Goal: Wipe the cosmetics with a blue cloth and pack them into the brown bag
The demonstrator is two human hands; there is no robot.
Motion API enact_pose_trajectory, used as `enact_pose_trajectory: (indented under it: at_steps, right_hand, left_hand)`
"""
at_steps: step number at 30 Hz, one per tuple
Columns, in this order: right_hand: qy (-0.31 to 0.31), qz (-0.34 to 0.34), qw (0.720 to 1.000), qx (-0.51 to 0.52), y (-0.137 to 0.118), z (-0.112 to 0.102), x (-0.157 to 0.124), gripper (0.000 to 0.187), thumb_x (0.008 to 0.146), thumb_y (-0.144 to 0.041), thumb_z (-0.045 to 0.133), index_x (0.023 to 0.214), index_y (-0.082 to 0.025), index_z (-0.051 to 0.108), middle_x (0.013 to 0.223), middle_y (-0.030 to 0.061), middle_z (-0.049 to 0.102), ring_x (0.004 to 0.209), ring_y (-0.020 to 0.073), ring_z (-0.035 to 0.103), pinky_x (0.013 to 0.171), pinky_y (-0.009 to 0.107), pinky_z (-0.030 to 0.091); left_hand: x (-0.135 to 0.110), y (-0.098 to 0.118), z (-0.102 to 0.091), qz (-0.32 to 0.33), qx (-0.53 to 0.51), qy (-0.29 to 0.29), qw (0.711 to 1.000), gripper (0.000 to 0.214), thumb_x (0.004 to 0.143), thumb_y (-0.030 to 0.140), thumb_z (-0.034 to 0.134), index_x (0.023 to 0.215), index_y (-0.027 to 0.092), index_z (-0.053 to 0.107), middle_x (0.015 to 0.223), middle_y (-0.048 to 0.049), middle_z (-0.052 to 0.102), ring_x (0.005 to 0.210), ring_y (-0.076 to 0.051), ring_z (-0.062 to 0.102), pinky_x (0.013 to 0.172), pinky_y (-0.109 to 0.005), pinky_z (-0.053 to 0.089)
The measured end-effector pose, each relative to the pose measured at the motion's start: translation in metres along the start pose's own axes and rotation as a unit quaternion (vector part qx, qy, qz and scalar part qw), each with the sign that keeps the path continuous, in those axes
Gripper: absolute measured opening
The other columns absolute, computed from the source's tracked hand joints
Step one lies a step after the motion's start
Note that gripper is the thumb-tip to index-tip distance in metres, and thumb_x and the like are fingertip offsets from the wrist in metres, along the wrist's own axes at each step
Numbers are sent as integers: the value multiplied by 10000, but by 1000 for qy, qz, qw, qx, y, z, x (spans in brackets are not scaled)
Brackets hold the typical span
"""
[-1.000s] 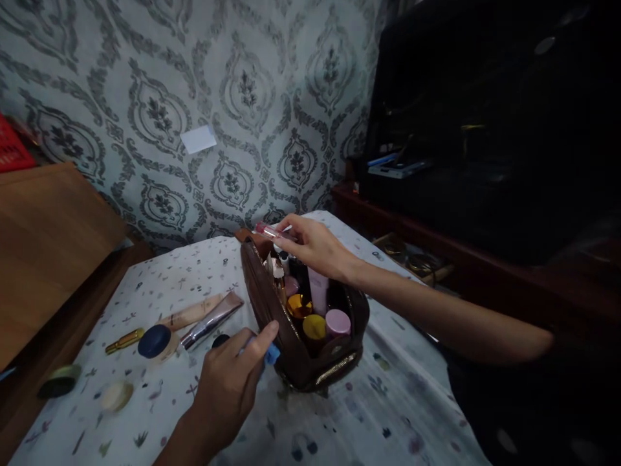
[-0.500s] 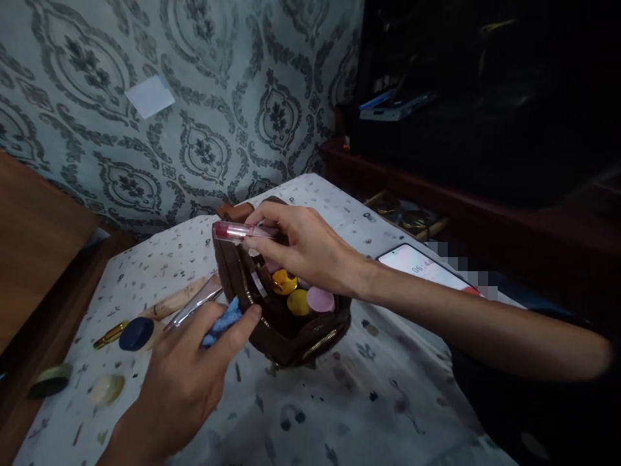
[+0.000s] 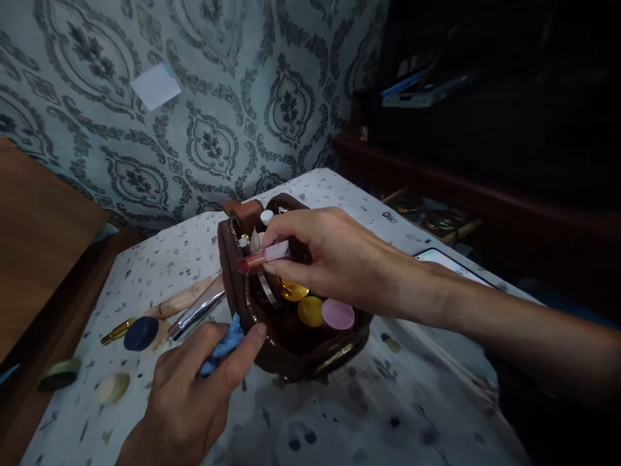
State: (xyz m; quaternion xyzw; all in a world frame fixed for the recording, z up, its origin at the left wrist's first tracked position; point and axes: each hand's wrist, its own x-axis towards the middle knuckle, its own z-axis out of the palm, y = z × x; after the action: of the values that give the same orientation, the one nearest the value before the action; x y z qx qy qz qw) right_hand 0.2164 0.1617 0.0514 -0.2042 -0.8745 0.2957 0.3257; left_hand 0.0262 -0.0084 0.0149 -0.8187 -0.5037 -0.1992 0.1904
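A brown makeup bag [image 3: 233, 272] stands unzipped on the table, with yellow, pink and white-capped items inside. Over its opening, my right hand [image 3: 320, 252] pinches a lip gloss tube [image 3: 255, 260] with a reddish end and a pale cap. My left hand [image 3: 189, 382] is closed around a crumpled blue cloth [image 3: 224, 346], its thumb against the bag's near left rim. Left of the bag lie a silver tube [image 3: 198, 309], a beige tube [image 3: 177, 299], a bottle with a dark blue cap [image 3: 141, 332] and a gold tube [image 3: 118, 331].
A small round jar [image 3: 112, 388] and a dark green lid [image 3: 59, 375] sit near the table's left edge. A phone [image 3: 451, 266] lies beyond my right forearm. An open drawer [image 3: 436, 220] is at the right, and patterned wallpaper stands behind.
My right hand has lowered the lip gloss slightly toward the bag's opening and tilted it. My left hand keeps its hold on the cloth. The view has shifted a little.
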Motion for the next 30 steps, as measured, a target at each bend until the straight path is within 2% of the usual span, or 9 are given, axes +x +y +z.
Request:
enact_pose_trajectory:
  at_steps: [5, 14, 17, 23, 30]
  right_hand:
    - [16, -22, 998, -60, 3, 3, 7, 54, 851, -112, 633, 836, -157, 659, 760, -15, 637, 668, 103, 537, 635, 235, 345]
    - [0, 7, 986, -167, -8, 17, 0, 46, 895, -215, 595, 879, -181, 568, 876, 53, 670, 707, 174, 576, 601, 288, 316]
    - [-1, 23, 985, -168, -11, 17, -1, 61, 893, -191, 595, 868, -186, 540, 857, 48, 657, 700, 171, 567, 596, 286, 319]
    - [-3, 8, 990, -144, -13, 21, -5, 154, 872, -107, 583, 800, -196, 480, 873, 36, 602, 745, 160, 546, 651, 282, 354]
    - [81, 13, 992, -92, -13, 22, -11, 188, 822, -97, 609, 729, -189, 473, 838, 18, 573, 699, 127, 514, 633, 254, 363]
  left_hand:
    - [1, -3, 5, 18, -12, 23, 999, 483, 918, -27, 423, 1296, 189, 634, 1047, -76, 581, 863, -137, 596, 685, -225, 472]
    - [5, -2, 1, 30, 22, 27, 999, 440, 933, -5, 412, 1267, 181, 628, 1038, -82, 575, 840, -136, 600, 682, -223, 484]
    - [5, -1, 1, 30, 30, 31, 999, 454, 928, -14, 412, 1279, 190, 616, 1033, -81, 574, 847, -145, 596, 674, -229, 478]
    - [5, 0, 0, 29, 25, 18, 999, 455, 930, -11, 398, 1295, 174, 599, 984, -81, 576, 792, -151, 585, 634, -228, 461]
    - [6, -1, 0, 33, 15, 30, 999, 432, 947, 24, 386, 1297, 168, 593, 920, -69, 583, 747, -155, 594, 592, -235, 455]
